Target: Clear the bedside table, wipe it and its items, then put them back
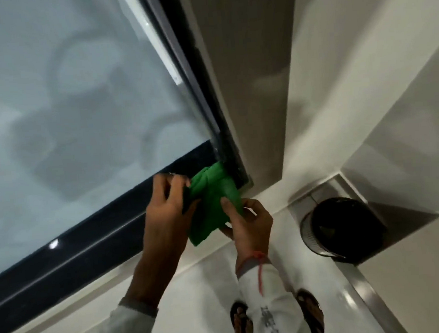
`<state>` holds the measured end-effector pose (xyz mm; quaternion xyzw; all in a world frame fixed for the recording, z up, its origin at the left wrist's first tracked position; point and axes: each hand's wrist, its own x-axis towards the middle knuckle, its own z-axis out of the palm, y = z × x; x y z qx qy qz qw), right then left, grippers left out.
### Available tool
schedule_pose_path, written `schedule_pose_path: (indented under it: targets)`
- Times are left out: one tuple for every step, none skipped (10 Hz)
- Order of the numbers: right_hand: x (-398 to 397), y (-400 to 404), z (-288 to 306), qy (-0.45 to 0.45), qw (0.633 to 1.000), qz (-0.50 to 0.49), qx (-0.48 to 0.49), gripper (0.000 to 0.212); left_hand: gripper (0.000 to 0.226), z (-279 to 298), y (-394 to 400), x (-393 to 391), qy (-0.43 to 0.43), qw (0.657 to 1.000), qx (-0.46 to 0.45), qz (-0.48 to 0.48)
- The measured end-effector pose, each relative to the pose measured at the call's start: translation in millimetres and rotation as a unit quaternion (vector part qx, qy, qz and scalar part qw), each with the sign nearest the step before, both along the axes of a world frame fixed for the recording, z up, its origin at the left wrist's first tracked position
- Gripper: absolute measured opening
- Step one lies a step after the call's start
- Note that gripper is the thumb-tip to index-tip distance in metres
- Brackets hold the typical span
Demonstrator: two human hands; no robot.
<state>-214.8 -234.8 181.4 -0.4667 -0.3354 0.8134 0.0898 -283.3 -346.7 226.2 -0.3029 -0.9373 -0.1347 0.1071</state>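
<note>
A green cloth (211, 202) is bunched between both hands, in front of the lower right corner of a frosted glass pane. My left hand (168, 209) grips the cloth's left side and also pinches a small dark object (187, 201) against it; what that object is I cannot tell. My right hand (251, 222) holds the cloth's lower right part, thumb pressed on top. The cloth's upper end touches the dark window frame (227, 150). No bedside table is in view.
The frosted glass (78, 93) fills the left. Its dark lower frame bar (64, 260) runs diagonally. A black waste bin (344, 226) stands in a recess at right. White floor tiles (201, 297) and my sandalled feet (310, 313) lie below.
</note>
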Motion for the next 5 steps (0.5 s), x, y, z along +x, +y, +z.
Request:
schedule_pose_path:
  targets:
    - [-24.3,-1.6,-9.5,-0.046,0.997,-0.061,0.031,0.026,0.019,-20.6,4.4,-9.2,0.069,0.994,-0.083,-0.014]
    - [-36.6,2.2,-21.5,-0.103,0.986,-0.084,0.097,0.033,0.038,-29.8,15.3,-13.3,0.019,0.981,-0.186,-0.049]
    - [-38.6,12.3,-30.3,-0.122,0.981,-0.041,0.148,0.035,0.055,-29.5,22.5,-8.6,-0.075,0.977,-0.198,-0.035]
    - [-26.6,23.7,-28.5,-0.123,0.962,0.062,0.236,0.038,0.044,-20.4,26.6,-9.1,-0.118,0.968,-0.220,-0.013]
    - [8.9,46.6,-16.0,-0.128,0.922,0.112,0.348,0.044,0.039,-2.5,32.5,27.6,-0.097,0.971,-0.217,-0.011]
